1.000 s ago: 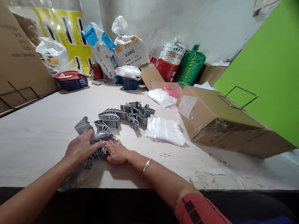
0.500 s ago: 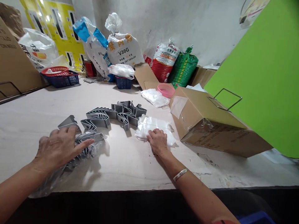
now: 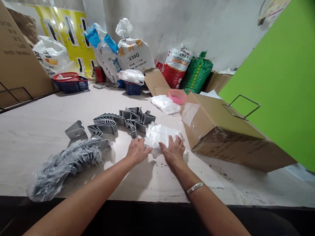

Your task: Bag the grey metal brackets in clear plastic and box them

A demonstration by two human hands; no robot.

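A stack of clear plastic bags [image 3: 157, 132] lies flat in the middle of the table. My right hand [image 3: 174, 151] rests on its near right part, fingers spread and open. At the stack's left edge is my left hand [image 3: 137, 151], thumb stretched toward the bags and fingers slightly bent, apart from the thumb; it grips nothing that I can see. Just beyond my left hand stand bent grey metal brackets [image 3: 105, 123], nested in rows. One single bracket [image 3: 76, 130] stands apart on the left. Nearer the front edge lies a filled plastic bag [image 3: 66, 167] with more brackets inside.
A taped cardboard box [image 3: 236, 141] with a wire handle stands on the right, beside a green panel [image 3: 275, 85]. Toward the wall are a pink basket [image 3: 177, 97], another pile of plastic bags [image 3: 164, 104], blue baskets [image 3: 133, 88] and several full sacks [image 3: 134, 54].
My left hand has left the filled bag of brackets and moved right to the stack of plastic bags. My right hand has shifted slightly right, its fingers now wider apart.
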